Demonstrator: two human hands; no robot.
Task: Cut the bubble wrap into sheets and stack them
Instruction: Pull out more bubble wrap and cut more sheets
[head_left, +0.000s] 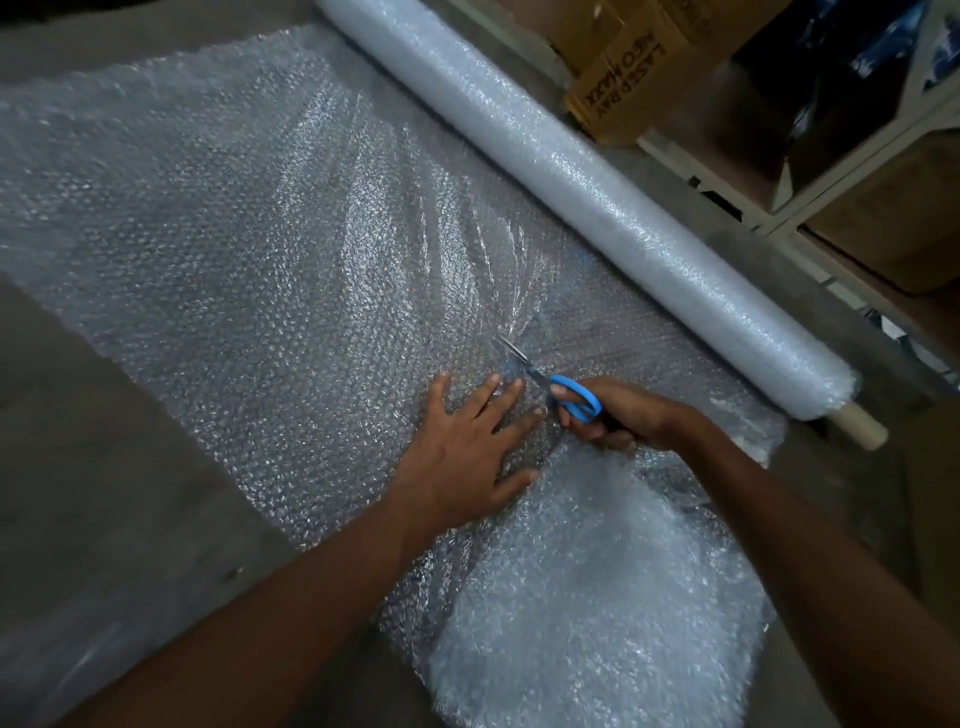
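Head view — carton (631, 67) (lettering upside down) beside bubble-wrap roll (587, 192)

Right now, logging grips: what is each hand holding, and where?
Right hand grips the scissors by their blue handles; left hand holds nothing, pressing flat on bubble wrap.

From my feed, a brown cardboard box (628, 67) stood at the upper right, its printed lettering upside down (I could not read it surely). Just right of it ran a white shelf frame (852, 156), with more brown boxes (893, 228) underneath, all on grey floor (93, 441).
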